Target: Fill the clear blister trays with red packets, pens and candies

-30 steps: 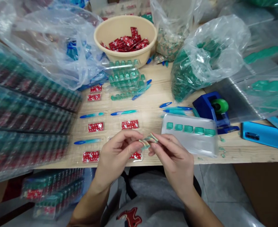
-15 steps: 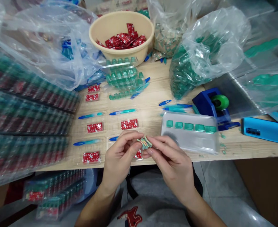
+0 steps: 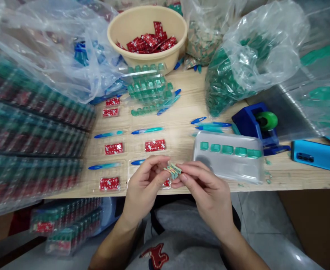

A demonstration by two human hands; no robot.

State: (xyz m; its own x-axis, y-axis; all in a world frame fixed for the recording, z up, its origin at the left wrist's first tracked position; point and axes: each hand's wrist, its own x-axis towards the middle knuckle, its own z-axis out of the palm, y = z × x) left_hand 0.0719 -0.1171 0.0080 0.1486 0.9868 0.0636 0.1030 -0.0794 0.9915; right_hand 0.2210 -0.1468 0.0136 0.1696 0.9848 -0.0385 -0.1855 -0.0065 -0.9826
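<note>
Right here over the tabletop's [image 3: 282,182] near edge, left hand [image 3: 145,178] and right hand [image 3: 202,183] pinch a bundle of pale slips [image 3: 172,170] between them, neither nearer, its row running roughly side-to-side! Just beyond the right hand sits the shallow tray [image 3: 223,164].

A blue phone [image 3: 316,155] lies camera side up on the pale wooden surface [image 3: 190,93], its right end cut off by the frame. Just left of it stands a dark blue dispenser [image 3: 244,119] with a green roll [image 3: 272,120]. Green scraps [image 3: 268,181] lie near the front edge. At upper left is a crumpled see-through bag [image 3: 55,45], blue showing inside. Lower down are grey floor [image 3: 268,221] and, at right, a brown panel [image 3: 316,217].
</note>
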